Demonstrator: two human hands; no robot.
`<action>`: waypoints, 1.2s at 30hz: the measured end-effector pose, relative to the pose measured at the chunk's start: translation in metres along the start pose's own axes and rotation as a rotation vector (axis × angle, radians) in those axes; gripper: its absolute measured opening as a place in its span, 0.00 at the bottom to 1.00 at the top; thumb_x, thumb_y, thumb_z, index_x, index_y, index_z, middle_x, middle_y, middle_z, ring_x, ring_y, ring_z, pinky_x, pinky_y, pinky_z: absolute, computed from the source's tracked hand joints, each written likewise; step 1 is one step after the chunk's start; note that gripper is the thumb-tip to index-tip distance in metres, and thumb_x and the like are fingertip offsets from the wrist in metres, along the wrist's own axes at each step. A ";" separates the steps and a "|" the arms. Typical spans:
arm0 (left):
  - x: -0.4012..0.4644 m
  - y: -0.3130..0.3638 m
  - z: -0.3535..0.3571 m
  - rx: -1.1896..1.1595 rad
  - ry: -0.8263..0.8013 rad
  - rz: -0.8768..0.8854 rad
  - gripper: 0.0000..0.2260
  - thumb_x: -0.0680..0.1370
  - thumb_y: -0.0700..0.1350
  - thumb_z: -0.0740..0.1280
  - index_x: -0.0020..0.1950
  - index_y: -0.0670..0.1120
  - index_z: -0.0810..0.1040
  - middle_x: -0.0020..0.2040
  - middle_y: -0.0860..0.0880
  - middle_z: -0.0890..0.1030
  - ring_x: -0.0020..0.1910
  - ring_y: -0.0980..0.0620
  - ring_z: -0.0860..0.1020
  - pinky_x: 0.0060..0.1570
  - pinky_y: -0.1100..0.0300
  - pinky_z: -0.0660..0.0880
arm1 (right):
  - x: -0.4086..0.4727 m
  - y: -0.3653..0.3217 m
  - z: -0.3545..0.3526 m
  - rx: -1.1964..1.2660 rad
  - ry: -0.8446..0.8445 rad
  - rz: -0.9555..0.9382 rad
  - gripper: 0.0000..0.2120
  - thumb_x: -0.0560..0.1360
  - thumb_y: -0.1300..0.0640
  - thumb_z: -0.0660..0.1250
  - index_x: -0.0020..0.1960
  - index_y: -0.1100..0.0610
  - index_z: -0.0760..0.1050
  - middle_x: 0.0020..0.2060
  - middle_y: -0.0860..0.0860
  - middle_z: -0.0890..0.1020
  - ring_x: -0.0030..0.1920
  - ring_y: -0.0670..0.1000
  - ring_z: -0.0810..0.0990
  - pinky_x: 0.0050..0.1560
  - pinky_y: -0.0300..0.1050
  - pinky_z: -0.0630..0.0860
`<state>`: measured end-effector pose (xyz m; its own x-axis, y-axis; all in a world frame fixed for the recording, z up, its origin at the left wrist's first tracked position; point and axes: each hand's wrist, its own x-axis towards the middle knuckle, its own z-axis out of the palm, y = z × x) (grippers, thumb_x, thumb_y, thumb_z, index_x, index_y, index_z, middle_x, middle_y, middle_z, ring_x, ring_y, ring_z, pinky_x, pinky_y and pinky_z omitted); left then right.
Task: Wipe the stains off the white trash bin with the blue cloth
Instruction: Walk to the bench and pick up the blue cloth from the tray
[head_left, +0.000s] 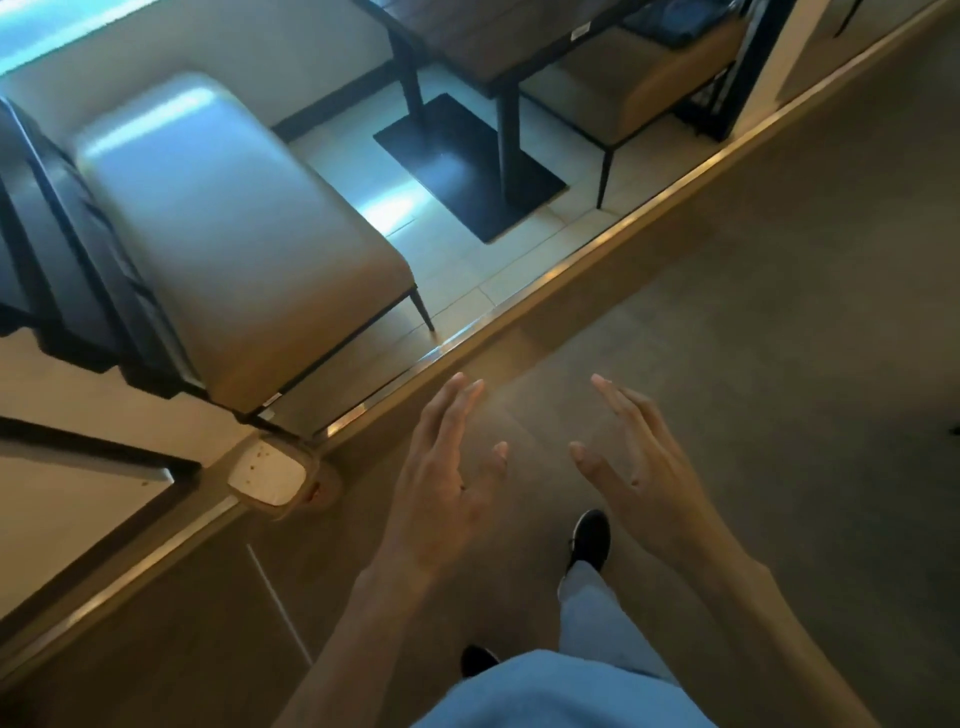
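Hovering over floor: left hand (441, 488) and right hand (636, 467), fingers spread wide, empty; stained white trash bin (267, 475) lower left.

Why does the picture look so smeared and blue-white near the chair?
Head view: the whole frame is softened by motion blur; cool window glare washes over the padded chair and the floor tiles. The left hand and right hand, both empty and open, are slightly soft; wide-angle tilt slants the lines.
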<state>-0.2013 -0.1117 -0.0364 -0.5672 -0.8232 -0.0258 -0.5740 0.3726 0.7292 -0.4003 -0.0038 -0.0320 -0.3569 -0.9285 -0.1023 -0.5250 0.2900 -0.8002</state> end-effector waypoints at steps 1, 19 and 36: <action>0.014 0.006 0.009 0.008 -0.015 -0.009 0.28 0.82 0.57 0.65 0.80 0.64 0.57 0.81 0.64 0.52 0.76 0.71 0.52 0.70 0.51 0.69 | 0.010 0.009 -0.010 0.007 0.000 0.013 0.35 0.77 0.35 0.59 0.80 0.43 0.53 0.76 0.41 0.58 0.74 0.40 0.60 0.69 0.45 0.64; 0.250 0.101 0.123 0.019 -0.128 -0.017 0.28 0.82 0.58 0.64 0.80 0.63 0.57 0.80 0.64 0.53 0.76 0.65 0.55 0.74 0.48 0.67 | 0.170 0.122 -0.177 0.030 0.076 0.165 0.30 0.80 0.36 0.59 0.78 0.35 0.53 0.74 0.35 0.58 0.73 0.38 0.61 0.70 0.43 0.63; 0.584 0.152 0.190 0.017 -0.262 0.061 0.28 0.81 0.62 0.62 0.79 0.64 0.57 0.80 0.63 0.53 0.77 0.51 0.64 0.68 0.43 0.75 | 0.446 0.191 -0.293 0.074 0.136 0.242 0.30 0.80 0.36 0.59 0.79 0.39 0.54 0.73 0.32 0.58 0.74 0.34 0.58 0.72 0.39 0.62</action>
<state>-0.7321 -0.4547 -0.0704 -0.7333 -0.6609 -0.1595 -0.5424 0.4272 0.7234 -0.8862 -0.2948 -0.0570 -0.5679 -0.7932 -0.2199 -0.3553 0.4773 -0.8037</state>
